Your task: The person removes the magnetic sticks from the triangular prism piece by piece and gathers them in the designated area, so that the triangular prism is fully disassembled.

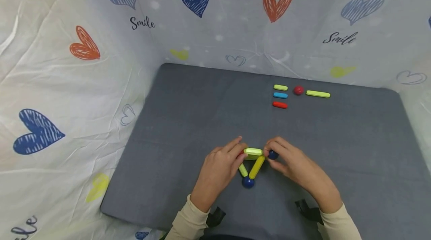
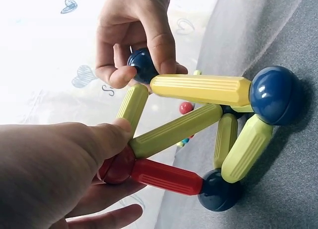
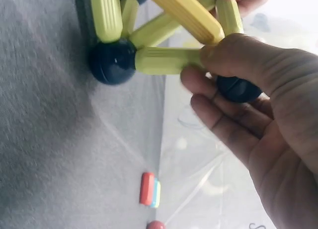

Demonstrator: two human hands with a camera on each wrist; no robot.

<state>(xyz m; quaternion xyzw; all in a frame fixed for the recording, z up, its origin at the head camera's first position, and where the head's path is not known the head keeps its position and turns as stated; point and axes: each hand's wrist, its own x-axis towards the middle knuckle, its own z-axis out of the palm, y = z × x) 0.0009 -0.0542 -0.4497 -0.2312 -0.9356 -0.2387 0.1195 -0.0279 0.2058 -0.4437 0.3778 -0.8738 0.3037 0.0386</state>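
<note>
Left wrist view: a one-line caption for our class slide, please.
Left fingers hold a red ball joined to a red rod; right fingers hold a blue ball beside a yellow rod.

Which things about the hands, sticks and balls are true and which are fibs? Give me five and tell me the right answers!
1. The right hand holds a dark blue ball. True.
2. The left hand holds a yellow ball. False: it holds a red ball.
3. A red stick touches the ball in the left hand. True.
4. Five short sticks lie near the loose red ball. False: there are three short sticks.
5. The longest loose piece is blue. False: the long loose stick is yellow-green.
</note>
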